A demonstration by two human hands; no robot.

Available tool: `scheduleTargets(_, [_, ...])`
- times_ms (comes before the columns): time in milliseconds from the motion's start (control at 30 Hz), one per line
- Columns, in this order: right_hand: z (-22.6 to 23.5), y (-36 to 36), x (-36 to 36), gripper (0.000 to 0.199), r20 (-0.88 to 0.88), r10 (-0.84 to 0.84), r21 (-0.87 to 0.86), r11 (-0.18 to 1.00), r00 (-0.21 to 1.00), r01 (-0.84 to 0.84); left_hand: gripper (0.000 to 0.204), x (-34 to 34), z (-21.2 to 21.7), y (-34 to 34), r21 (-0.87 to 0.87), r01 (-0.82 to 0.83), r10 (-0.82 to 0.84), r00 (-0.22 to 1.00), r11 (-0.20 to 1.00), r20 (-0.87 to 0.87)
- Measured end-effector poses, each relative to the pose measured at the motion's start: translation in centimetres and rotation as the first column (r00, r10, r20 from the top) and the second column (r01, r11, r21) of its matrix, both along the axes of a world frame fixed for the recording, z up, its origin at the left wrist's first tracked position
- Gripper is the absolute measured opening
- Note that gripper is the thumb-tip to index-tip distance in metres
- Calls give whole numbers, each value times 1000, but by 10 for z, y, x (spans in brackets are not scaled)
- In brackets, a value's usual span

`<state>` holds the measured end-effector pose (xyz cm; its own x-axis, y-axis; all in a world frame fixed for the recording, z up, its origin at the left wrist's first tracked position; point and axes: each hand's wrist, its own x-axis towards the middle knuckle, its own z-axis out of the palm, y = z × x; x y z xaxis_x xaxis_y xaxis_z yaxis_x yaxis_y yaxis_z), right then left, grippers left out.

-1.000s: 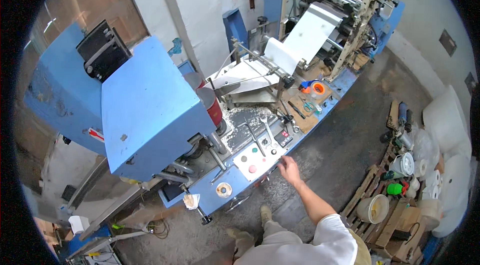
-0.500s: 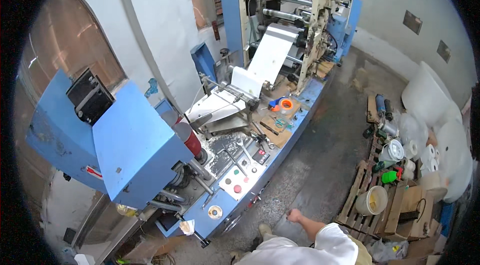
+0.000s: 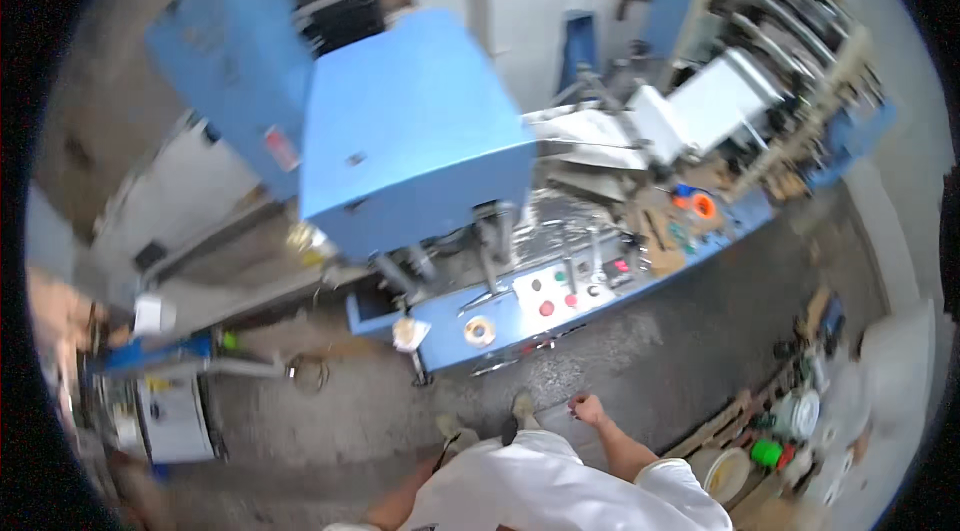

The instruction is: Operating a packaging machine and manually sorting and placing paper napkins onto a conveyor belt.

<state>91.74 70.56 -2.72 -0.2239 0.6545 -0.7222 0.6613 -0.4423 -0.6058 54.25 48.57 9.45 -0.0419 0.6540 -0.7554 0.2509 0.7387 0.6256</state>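
My right hand (image 3: 587,409) hangs low over the floor, off the front edge of a long blue machine (image 3: 445,336). Its fingers are curled in; a small dark spot shows at the fingertips, too blurred to name. My left forearm (image 3: 402,497) comes in at the lower edge, with a dark band near the wrist. The fingers of that hand cannot be made out by my shoe (image 3: 524,407). Nearest to my hands on the machine are a white button panel (image 3: 555,291) with red and green buttons and a tape roll (image 3: 480,331).
A big blue housing (image 3: 415,121) rises over the machine's left part. White web (image 3: 715,101) runs over rollers at the right. On the bed lie a wrench (image 3: 597,256) and an orange tape roll (image 3: 703,206). A pallet with a bucket (image 3: 725,471) stands at the lower right.
The view has swung left, so the machine now sits further right and a floor area with other equipment shows at the left. My left forearm has come into view. The picture is blurred.
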Motion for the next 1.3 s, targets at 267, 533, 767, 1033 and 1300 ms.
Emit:
scheduleTargets(267, [26,22,-63,9,-57,122,-62,990,991,-126,36,21,-18,-122,204,-296,289,955,933,63])
scheduleTargets(533, [42,5,-101,5,-87,178,-64,981,980,-184,59,-25,21,-114,-186,-185,187,982,965,-5])
scheduleTargets(767, [78,-45,-128,15,-57,135,-57,989,989,-139,57,-28,-139,-132,392,228,-17,880,891,-474])
scheduleTargets(1033, [112,-118,-179,31,226,392,114,899,892,-423,62,-45,-191,-112,4,413,-412,911,911,-32])
scheduleTargets(1300, [144,-124,-228,30,382,622,1,739,683,-674,56,-48,-202,-130,128,342,-358,922,931,146])
